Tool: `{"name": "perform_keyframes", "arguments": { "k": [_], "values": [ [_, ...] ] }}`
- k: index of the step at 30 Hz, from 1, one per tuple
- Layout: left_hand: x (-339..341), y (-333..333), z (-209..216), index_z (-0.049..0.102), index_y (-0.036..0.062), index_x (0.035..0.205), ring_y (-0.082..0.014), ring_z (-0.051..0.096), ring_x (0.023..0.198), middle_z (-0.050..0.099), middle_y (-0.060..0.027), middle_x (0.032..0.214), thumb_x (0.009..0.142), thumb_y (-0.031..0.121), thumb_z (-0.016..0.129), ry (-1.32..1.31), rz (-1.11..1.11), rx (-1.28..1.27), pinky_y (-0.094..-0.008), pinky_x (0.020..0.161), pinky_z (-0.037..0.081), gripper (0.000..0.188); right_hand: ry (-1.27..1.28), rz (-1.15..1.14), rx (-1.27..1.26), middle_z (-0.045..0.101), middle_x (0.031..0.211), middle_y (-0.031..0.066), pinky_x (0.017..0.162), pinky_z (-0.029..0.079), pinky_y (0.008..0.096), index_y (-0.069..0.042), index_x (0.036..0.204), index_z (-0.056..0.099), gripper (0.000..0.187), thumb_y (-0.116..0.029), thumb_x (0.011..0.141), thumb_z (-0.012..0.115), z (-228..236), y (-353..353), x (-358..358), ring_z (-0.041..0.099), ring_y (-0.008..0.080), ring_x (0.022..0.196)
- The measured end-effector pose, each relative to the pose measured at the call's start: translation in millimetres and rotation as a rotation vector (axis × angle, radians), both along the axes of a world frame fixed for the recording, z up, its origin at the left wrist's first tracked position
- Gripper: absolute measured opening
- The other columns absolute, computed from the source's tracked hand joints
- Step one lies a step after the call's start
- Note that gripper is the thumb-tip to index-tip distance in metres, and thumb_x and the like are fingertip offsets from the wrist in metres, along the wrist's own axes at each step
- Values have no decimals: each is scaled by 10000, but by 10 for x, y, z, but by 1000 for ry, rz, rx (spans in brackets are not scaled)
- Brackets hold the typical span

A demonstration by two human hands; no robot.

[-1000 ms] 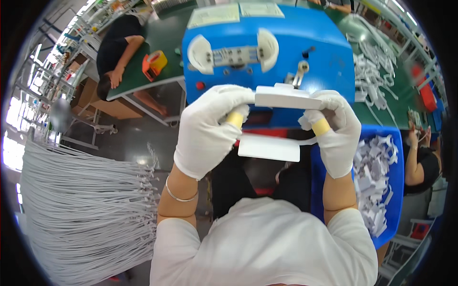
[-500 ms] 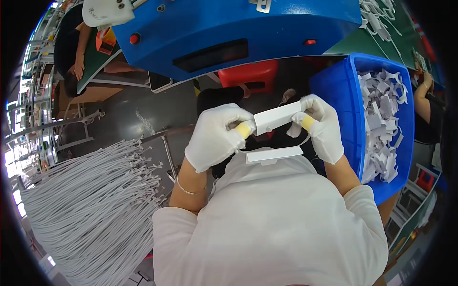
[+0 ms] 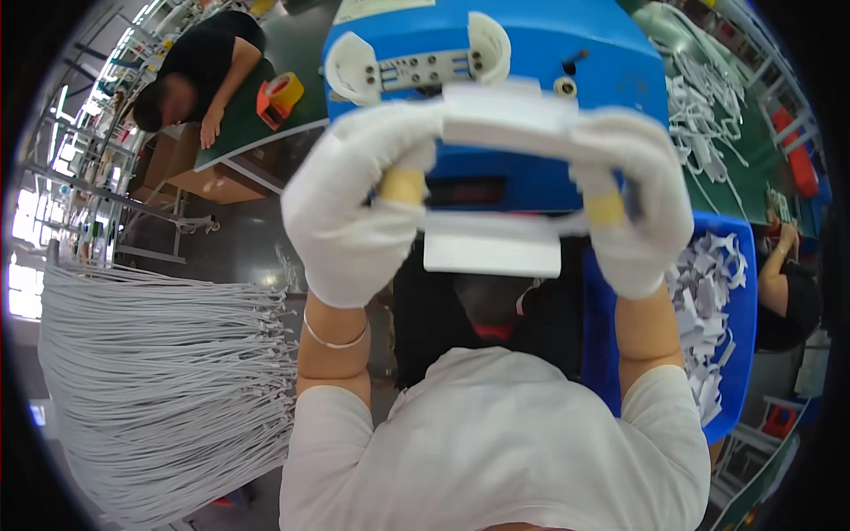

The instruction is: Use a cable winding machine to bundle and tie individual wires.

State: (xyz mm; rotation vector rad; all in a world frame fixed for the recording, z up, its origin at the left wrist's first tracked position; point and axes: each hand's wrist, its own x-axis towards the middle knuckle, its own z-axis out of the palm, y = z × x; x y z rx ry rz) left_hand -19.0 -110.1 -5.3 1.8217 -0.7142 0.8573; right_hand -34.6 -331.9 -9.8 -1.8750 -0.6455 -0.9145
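Both my hands wear white gloves with yellow wrapping on the thumbs. Between them, at chest height before the blue machine, is a blurred white folded card piece (image 3: 509, 119). My left hand (image 3: 359, 199) is closed on its left end, my right hand (image 3: 636, 199) on its right end. Below hangs a second white card flap (image 3: 492, 255), apparently joined to the upper piece by a thin white band at the sides; the joint is blurred. Beyond the upper card, a white fixture (image 3: 423, 71) with two curved end pieces sits on the blue machine (image 3: 584, 84).
A thick bundle of white cables (image 3: 168, 380) lies at my left. To my right a blue bin (image 3: 751, 354) holds many white card pieces. More white strips (image 3: 704, 111) lie on the green table. A tape dispenser (image 3: 280, 97) and a co-worker (image 3: 212, 62) are at far left.
Both hands have risen and moved forward from near my lap to the machine, carrying the card pieces. My view has tilted up, so the machine's fixture shows more fully.
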Motion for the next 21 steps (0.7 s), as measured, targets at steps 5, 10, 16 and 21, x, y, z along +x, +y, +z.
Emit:
{"name": "perform_keyframes", "arguments": {
  "k": [5, 10, 16, 21],
  "values": [
    [531, 120, 322, 677, -6, 991, -171, 627, 725, 662, -108, 872, 724, -104, 602, -224, 273, 58, -231, 719, 499, 295, -154, 20, -78, 635, 983, 105, 816, 472, 258, 4, 993, 644, 153, -48, 850, 643, 309, 202, 817, 611, 189, 901],
    [721, 265, 363, 679, 5, 1003, -158, 621, 717, 663, -91, 870, 812, 7, 637, -156, 337, 111, -248, 684, 513, 195, 271, 163, 136, 643, 1036, 82, 895, 451, 250, 13, 1092, 615, 231, -133, 912, 612, 264, 233, 907, 598, 152, 982],
    [662, 171, 88, 625, 10, 946, -103, 605, 738, 648, -79, 870, 866, 39, 633, 131, 200, -277, -222, 612, 514, 85, 405, 183, 203, 638, 996, 58, 860, 452, 240, 18, 1052, 613, 226, -173, 933, 595, 230, 242, 830, 575, 114, 934],
    [692, 263, -53, 626, 26, 1008, -279, 643, 847, 646, -139, 921, 767, -21, 637, 28, 282, -94, -326, 776, 507, 246, 312, 46, -63, 636, 1009, 70, 904, 420, 277, 38, 1052, 611, 316, -250, 956, 521, 253, 198, 885, 565, 150, 954]
  ]
}}
